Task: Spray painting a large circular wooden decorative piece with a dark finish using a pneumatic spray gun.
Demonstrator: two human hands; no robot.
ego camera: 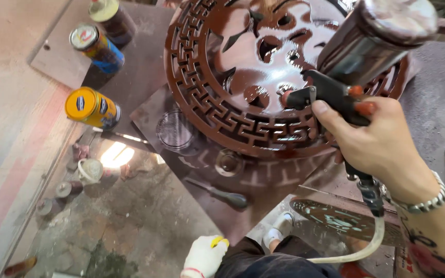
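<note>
Our right hand (382,144) grips the spray gun (356,62) tightly over the glossy brown carved round panel (243,77) on the board (263,180). Our gloved left hand (204,256) hangs below the board's near corner, loosely curled around something yellow we cannot identify.

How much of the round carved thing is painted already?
Most of it looks done: the round carved panel shines wet, dark brown across its middle and its fretwork rim. In hand: the right hand grips a spray gun aimed at the panel's right side. The gloved left hand hangs low, away from it. What is left is hard to tell; the gun hides the panel's right edge.
</note>
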